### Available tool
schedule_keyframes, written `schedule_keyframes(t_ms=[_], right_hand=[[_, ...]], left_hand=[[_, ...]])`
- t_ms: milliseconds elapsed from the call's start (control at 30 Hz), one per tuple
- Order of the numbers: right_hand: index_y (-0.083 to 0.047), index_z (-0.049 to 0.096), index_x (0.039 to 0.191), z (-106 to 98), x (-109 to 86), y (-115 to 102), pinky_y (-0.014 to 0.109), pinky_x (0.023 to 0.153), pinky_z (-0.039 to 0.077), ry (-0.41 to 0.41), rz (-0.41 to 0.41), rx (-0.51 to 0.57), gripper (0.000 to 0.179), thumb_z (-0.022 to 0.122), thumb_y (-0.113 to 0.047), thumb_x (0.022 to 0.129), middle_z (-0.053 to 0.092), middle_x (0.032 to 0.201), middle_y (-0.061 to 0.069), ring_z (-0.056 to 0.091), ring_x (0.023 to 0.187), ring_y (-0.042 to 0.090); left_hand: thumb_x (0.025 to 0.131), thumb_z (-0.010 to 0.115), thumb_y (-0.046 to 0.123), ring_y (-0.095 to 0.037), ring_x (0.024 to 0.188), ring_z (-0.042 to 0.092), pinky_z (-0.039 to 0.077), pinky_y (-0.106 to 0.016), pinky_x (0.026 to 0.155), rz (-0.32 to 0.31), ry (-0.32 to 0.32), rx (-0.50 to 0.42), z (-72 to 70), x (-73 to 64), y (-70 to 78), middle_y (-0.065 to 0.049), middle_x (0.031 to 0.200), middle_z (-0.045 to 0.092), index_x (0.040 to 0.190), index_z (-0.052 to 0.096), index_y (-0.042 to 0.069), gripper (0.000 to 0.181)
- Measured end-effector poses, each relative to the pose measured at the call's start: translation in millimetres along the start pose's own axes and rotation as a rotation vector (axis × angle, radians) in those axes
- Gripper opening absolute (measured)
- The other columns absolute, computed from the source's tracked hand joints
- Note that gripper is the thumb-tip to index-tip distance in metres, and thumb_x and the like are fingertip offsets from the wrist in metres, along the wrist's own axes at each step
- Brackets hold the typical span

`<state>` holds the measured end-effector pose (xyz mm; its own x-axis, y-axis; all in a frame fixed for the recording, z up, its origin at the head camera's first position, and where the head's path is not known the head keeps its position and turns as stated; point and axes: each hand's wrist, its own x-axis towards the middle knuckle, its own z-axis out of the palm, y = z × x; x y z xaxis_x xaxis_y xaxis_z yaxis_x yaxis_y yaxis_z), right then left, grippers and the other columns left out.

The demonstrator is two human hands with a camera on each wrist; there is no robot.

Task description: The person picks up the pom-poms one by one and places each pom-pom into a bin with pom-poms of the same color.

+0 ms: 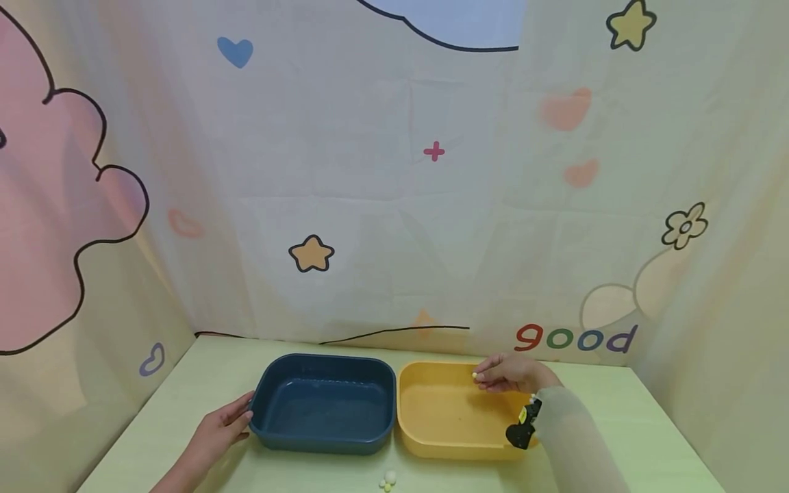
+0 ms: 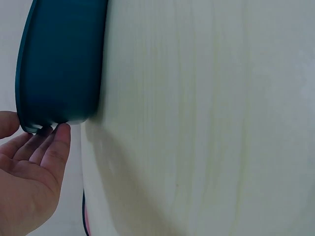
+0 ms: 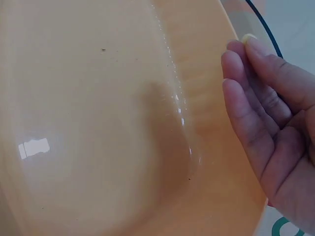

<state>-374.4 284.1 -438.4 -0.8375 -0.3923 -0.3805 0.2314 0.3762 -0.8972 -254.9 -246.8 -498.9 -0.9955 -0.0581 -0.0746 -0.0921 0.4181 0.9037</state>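
A dark blue rectangular tub stands on the table at the left, with a yellow tub close beside it on the right. My left hand holds the blue tub's left end, thumb at the rim and fingers against the outer wall below it. Over the far part of the yellow tub is my right hand. Its thumb and index finger pinch a tiny pale yellow piece, whose kind I cannot tell. In the right wrist view, the other fingers are loosely bent.
Small white and yellow pieces lie on the pale table in front of the tubs. Behind the table hangs a printed cloth, which also encloses both sides. A black device is strapped to the right wrist.
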Motion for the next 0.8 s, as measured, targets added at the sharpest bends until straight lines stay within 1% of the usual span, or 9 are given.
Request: schedule_keyframes(t_ms=[133,333,533,700,800], right_hand=[[0.009,0.07,0.118,4,1.5,2,0.026,0.081,0.065,0.039,0.019,-0.005,0.024,0.066,-0.004,0.098,0.08,0.09,0.0,0.077,0.081,0.012],[0.005,0.073,0.11,8,4.9,6,0.025,0.079,0.065,0.047,0.037,0.007,0.017,0.066,-0.003,0.098,0.079,0.087,0.0,0.076,0.079,0.012],[0.007,0.073,0.111,9,11.1,11,0.023,0.077,0.065,0.037,0.055,-0.021,0.017,0.065,-0.003,0.098,0.078,0.085,-0.001,0.073,0.076,0.01],[0.006,0.074,0.108,11,14.9,14,0.023,0.075,0.065,0.051,0.082,-0.03,0.015,0.066,-0.001,0.097,0.078,0.083,0.0,0.072,0.073,0.01],[0.006,0.074,0.107,14,16.6,14,0.023,0.073,0.065,0.069,0.094,-0.033,0.014,0.066,-0.001,0.097,0.078,0.082,0.001,0.073,0.072,0.011]], left_hand=[[0.106,0.05,0.006,-0.039,0.127,0.063,0.065,-0.036,0.087,-0.004,0.001,-0.007,0.1,-0.2,0.0,-0.033,0.15,0.046,0.151,0.041,-0.008,0.048],[0.106,0.051,0.006,-0.039,0.126,0.064,0.065,-0.038,0.088,0.0,0.002,-0.002,-0.6,-0.1,0.0,-0.034,0.148,0.046,0.151,0.041,-0.009,0.048],[0.107,0.05,0.005,-0.04,0.127,0.064,0.065,-0.038,0.088,-0.006,0.002,-0.001,0.0,-0.6,1.4,-0.034,0.149,0.046,0.151,0.041,-0.008,0.047],[0.107,0.05,0.007,-0.039,0.126,0.065,0.065,-0.039,0.088,0.007,-0.009,-0.006,-0.9,-0.5,-0.2,-0.035,0.149,0.045,0.151,0.039,-0.01,0.048],[0.107,0.05,0.006,-0.038,0.126,0.065,0.065,-0.037,0.088,-0.002,-0.003,-0.015,-0.9,-0.5,-0.9,-0.034,0.15,0.045,0.151,0.04,-0.009,0.048]])
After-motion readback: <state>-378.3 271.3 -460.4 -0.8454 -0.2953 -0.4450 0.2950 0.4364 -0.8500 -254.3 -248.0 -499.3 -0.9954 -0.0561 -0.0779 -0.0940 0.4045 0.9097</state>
